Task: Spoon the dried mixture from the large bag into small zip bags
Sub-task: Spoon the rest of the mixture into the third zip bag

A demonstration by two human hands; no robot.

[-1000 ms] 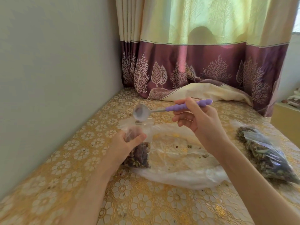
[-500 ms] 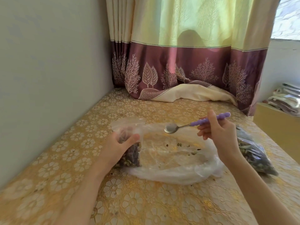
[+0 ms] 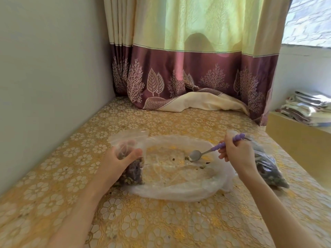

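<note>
Purple-handled and metal-bowled, the spoon (image 3: 211, 150) sat pinched in the right hand (image 3: 236, 152), its fingers curled round the beaded handle, the bowl tipped down among a few loose bits of dried mixture (image 3: 195, 161) on the large bag (image 3: 179, 183). The left hand (image 3: 119, 162) gripped a small zip bag (image 3: 131, 170), thumb across its front, fingers behind the clear plastic; the bag stood part-filled with dark mixture, its mouth rising above the hand. That small bag rested at the left end of the large bag, which lay flat, crumpled and nearly emptied between the two hands.

Just behind the right hand lay a second filled zip bag (image 3: 268, 169), partly hidden by the hand and wrist. All of it rested on a worktop (image 3: 134, 222) covered in a gold floral cloth. A plain wall (image 3: 50, 86) ran close along the left edge. A curtain (image 3: 188, 68), yellow above and maroon below, closed off the far end, its hem bunched on the cloth. Past the right edge stood a lower ledge carrying folded cloths (image 3: 308, 108). Open cloth stretched toward the curtain and toward the camera.
</note>
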